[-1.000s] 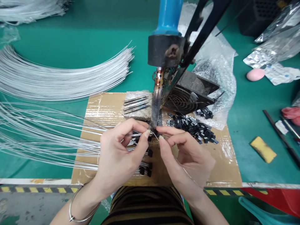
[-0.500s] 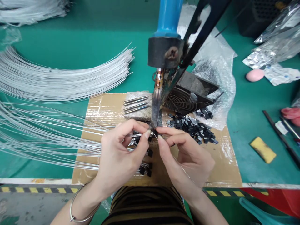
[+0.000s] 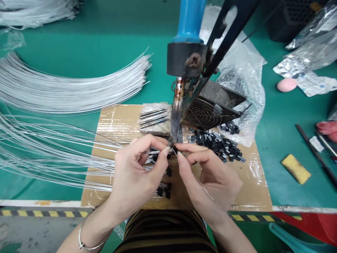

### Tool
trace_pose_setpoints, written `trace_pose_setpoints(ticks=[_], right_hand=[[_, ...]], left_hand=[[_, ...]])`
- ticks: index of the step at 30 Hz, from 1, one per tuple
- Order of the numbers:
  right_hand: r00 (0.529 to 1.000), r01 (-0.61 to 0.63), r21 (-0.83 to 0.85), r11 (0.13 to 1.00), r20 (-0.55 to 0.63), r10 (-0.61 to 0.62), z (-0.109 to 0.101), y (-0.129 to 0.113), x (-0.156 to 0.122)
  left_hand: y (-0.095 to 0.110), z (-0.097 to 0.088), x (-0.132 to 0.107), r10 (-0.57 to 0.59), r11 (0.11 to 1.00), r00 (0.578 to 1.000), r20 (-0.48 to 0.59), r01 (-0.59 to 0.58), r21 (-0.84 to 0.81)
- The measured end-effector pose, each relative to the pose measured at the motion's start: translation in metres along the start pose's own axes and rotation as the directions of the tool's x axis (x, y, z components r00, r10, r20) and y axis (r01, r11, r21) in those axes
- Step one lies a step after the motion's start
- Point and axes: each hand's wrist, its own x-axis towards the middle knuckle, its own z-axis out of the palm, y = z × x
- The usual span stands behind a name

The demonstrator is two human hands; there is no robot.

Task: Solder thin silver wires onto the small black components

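My left hand [image 3: 137,175] pinches a thin white wire [image 3: 65,154] and a small black component just below the tip of a mounted soldering iron [image 3: 176,116] with a blue handle. Facing it, my right hand [image 3: 210,175] pinches a thin strand of solder wire whose end meets the same spot under the iron tip. Both hands hover over a taped cardboard sheet [image 3: 121,123]. A few black components with wires attached [image 3: 163,189] lie on the cardboard beneath my left hand.
Bundles of white wires [image 3: 65,88] fan across the green table at left. A pile of black components [image 3: 218,144] sits right of the iron by a small fan [image 3: 210,109] and bubble wrap. A yellow sponge [image 3: 295,168], pink object and foil bags lie right.
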Motion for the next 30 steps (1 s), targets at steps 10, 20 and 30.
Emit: trace_pose_setpoints(ticks=[10, 20, 30], right_hand=[[1.0, 0.008, 0.003, 1.0, 0.002, -0.008, 0.0006, 0.0, -0.001], [1.0, 0.017, 0.01, 1.0, 0.006, -0.017, 0.0003, 0.0004, 0.0006], [1.0, 0.018, 0.004, 1.0, 0.017, -0.018, 0.0002, -0.0003, 0.0008]], left_hand=[[0.0006, -0.0001, 0.0007, 0.007, 1.0, 1.0, -0.01, -0.007, -0.002], [0.0031, -0.0005, 0.0023, -0.057, 0.998, 0.998, 0.013, 0.057, -0.022], [0.0044, -0.0007, 0.0035, -0.072, 0.997, 0.997, -0.001, 0.072, -0.043]])
